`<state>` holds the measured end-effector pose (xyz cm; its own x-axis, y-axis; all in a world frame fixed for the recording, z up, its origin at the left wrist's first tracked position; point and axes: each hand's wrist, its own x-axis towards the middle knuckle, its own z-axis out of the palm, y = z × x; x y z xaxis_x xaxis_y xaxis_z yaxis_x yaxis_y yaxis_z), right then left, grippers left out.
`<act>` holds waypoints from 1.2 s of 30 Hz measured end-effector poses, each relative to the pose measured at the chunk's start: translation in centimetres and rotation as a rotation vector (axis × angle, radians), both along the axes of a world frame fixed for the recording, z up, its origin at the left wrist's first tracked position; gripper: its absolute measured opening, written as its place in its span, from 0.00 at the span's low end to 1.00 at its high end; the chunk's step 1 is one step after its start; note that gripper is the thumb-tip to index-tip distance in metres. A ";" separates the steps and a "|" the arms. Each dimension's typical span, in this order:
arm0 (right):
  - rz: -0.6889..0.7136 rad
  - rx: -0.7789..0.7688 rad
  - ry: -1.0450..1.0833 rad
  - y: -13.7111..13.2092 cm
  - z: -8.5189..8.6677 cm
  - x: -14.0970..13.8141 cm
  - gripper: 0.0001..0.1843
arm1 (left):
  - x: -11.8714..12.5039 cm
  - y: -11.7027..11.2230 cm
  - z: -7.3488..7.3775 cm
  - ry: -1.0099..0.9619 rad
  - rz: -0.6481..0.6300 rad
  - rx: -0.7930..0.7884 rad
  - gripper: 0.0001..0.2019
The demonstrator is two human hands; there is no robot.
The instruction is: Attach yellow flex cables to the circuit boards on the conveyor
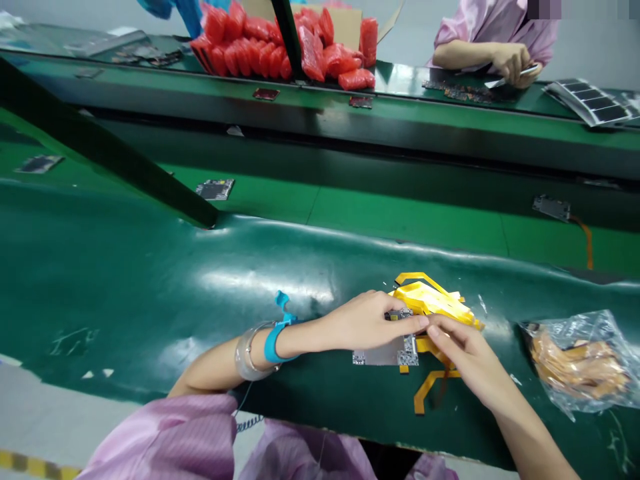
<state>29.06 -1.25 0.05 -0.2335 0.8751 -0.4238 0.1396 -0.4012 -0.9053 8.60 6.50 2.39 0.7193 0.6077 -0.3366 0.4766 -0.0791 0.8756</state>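
Observation:
My left hand (365, 323) rests on a small circuit board (387, 352) on the dark green mat, its fingers curled and pinching a small part at the board's top edge. My right hand (467, 357) meets it from the right, fingertips pressed together on the same spot. A pile of yellow flex cables (433, 300) lies just behind both hands, and one orange flex strip (425, 393) trails toward me under the right hand. A blue wrist strap (275, 337) and a clear bangle sit on my left wrist.
A clear bag of orange flex cables (583, 363) lies at the right. Loose boards (215, 189) ride the green conveyor behind. Red bags (280, 47) pile on the far bench, where another person's hand (510, 61) works near stacked trays (590, 100). A dark diagonal bar (115, 160) crosses left.

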 end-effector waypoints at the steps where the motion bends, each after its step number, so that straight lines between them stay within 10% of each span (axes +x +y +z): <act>1: 0.030 0.007 -0.003 0.2 -0.1 -0.2 0.21 | 0.0 -0.2 0.2 0.021 -0.001 0.033 0.27; 8: 0.006 0.006 0.015 3.7 0.9 -1.3 0.16 | -2.7 2.0 2.8 0.089 0.221 0.244 0.21; 13: -0.133 0.123 0.017 12.3 2.7 -0.3 0.18 | -6.2 5.2 4.1 0.067 0.524 0.451 0.18; 20: -0.531 0.293 -0.327 21.6 0.7 4.7 0.14 | -10.7 9.7 1.3 0.211 0.539 0.498 0.18; 27: -0.561 0.388 -0.429 13.6 -3.2 9.2 0.09 | -14.8 14.4 -2.4 0.306 0.488 0.438 0.14; 36: -0.416 0.524 -0.509 3.2 -7.4 8.7 0.23 | -15.1 14.4 -3.7 0.254 0.360 0.349 0.17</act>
<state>37.76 1.91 -7.39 0.2613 0.9606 0.0950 0.5148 -0.0554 -0.8555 -6.49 20.85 -1.31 0.3684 0.9062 -0.2078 0.7198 -0.1366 0.6806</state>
